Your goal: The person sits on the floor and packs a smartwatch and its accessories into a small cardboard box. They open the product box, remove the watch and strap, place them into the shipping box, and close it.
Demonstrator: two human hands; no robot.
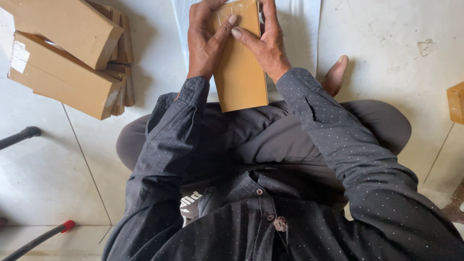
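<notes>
One flat, oblong brown cardboard box point(239, 67) sits at the upper middle of the frame, held upright over the lap between both our hands. Our left hand point(205, 41) wraps its left edge and our right hand point(266, 41) its right edge, and the fingers point(227, 24) of both close on the box, thumbs pressing a strip of clear tape near its top.

We judge the box light and fairly stiff, with smooth faces that could slip and thin walls that would dent under a hard squeeze; the long edges, where we hold it, look the safest place to grip. The glossy tape patch seems slicker than the bare card.

Behind the box lies a white sheet point(299, 29) on the pale tiled floor point(58, 174). At the upper left, well apart, a stack of similar brown cardboard boxes point(67, 63) rests on the floor. Another brown box corner point(456, 102) shows at the right edge. Two dark rods cross the lower left, one with a red tip point(67, 225). Nothing stands between our hands and the box.
</notes>
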